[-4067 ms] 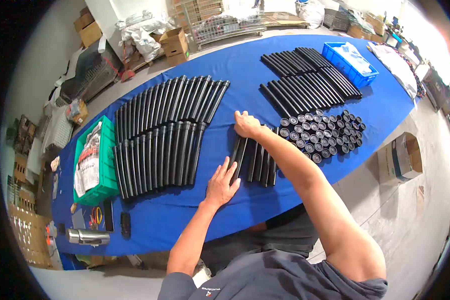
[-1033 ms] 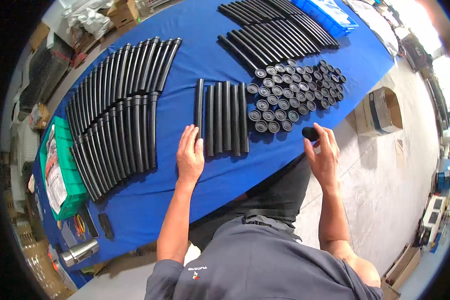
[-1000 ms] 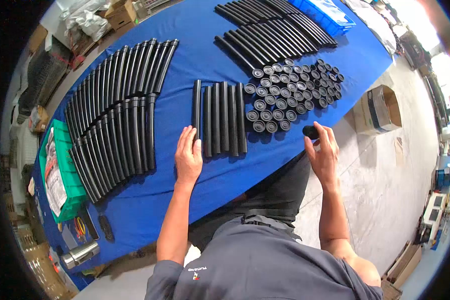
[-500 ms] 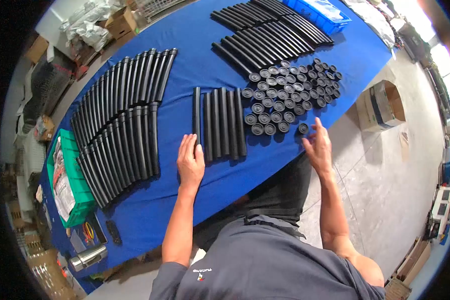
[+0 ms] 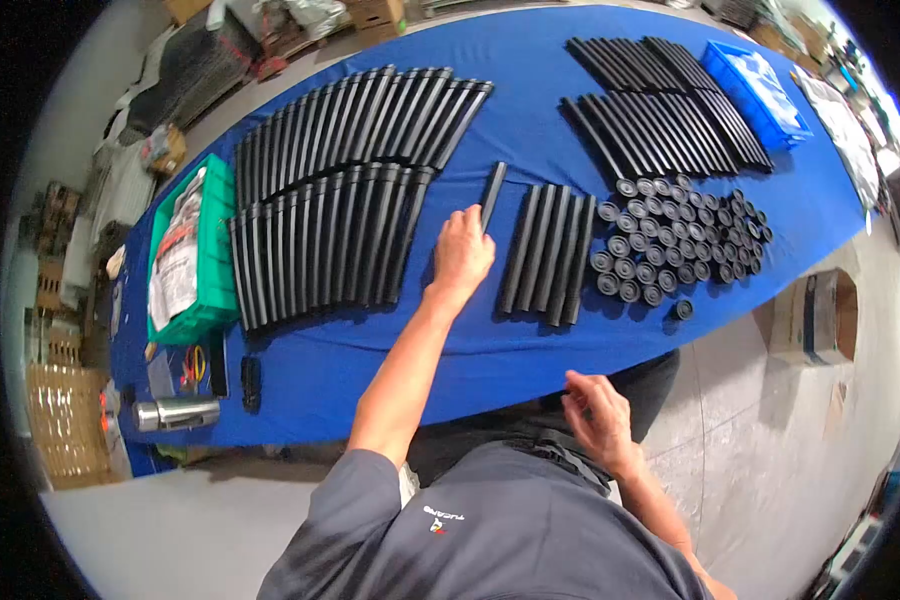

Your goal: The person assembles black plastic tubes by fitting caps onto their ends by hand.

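Observation:
My left hand [image 5: 463,252] is closed around a single black tube [image 5: 494,188], whose upper part sticks out beyond my fingers; the lower part is hidden under the hand. Just to the right lies a short row of black tubes [image 5: 546,250] side by side on the blue cloth. My right hand [image 5: 600,418] hovers near the table's front edge by my body, fingers loosely bent and apart, with nothing visible in it. Many round black caps [image 5: 660,235] are spread right of the tube row, and one lone cap [image 5: 682,309] sits nearer the edge.
Two rows of capped black tubes [image 5: 320,240] fill the left side. More tubes [image 5: 655,130] lie at the back right beside a blue bin [image 5: 782,128]. A green crate [image 5: 217,290], scissors [image 5: 196,366] and a metal cylinder [image 5: 176,414] are at left. A cardboard box [image 5: 815,318] stands on the floor.
My left hand has closed on the leftmost tube and moved it away from the row, leftward and tilted. My right hand has drawn back from the lone cap toward my body. The view has shifted.

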{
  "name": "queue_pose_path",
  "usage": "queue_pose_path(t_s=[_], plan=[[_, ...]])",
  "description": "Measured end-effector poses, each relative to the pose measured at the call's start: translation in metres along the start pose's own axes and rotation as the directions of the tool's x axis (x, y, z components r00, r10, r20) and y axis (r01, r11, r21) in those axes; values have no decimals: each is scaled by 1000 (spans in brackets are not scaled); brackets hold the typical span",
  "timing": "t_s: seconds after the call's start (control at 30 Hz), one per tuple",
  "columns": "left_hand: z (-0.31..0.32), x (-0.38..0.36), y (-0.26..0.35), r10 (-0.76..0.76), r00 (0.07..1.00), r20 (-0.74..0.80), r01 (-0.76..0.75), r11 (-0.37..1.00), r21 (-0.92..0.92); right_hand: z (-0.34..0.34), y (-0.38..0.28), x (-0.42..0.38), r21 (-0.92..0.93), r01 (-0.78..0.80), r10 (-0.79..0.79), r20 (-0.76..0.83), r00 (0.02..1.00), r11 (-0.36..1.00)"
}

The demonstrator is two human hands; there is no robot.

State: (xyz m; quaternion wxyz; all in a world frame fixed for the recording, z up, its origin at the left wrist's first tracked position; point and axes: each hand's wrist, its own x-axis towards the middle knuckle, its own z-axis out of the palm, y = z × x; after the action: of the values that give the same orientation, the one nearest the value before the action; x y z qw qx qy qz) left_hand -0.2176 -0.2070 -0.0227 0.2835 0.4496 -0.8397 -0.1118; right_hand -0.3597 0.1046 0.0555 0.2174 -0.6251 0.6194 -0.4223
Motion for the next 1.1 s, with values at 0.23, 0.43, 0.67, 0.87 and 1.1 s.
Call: queue_pose_path(t_s=[0.23, 0.43, 0.67, 0.87, 1.1], plan=[[-84, -72, 24, -160, 987, 11, 159, 970, -183, 32, 1, 15, 328, -317, 194, 356, 914, 890], [-145, -144, 22, -8, 973, 229, 61, 973, -224, 74, 21, 51, 635, -638, 208, 619, 758, 435], [-155, -174, 22, -81, 915, 395, 141, 982, -125, 85, 10, 90, 564, -552, 43, 675, 736, 614], [-147, -170, 37, 21, 954, 300, 25, 989, -146, 95, 27, 79, 599, -550, 50, 649, 759, 582], [-157, -155, 43, -129, 835, 535, 265, 946, -186, 94, 33, 76, 694, -338, -93, 503, 859, 635]])
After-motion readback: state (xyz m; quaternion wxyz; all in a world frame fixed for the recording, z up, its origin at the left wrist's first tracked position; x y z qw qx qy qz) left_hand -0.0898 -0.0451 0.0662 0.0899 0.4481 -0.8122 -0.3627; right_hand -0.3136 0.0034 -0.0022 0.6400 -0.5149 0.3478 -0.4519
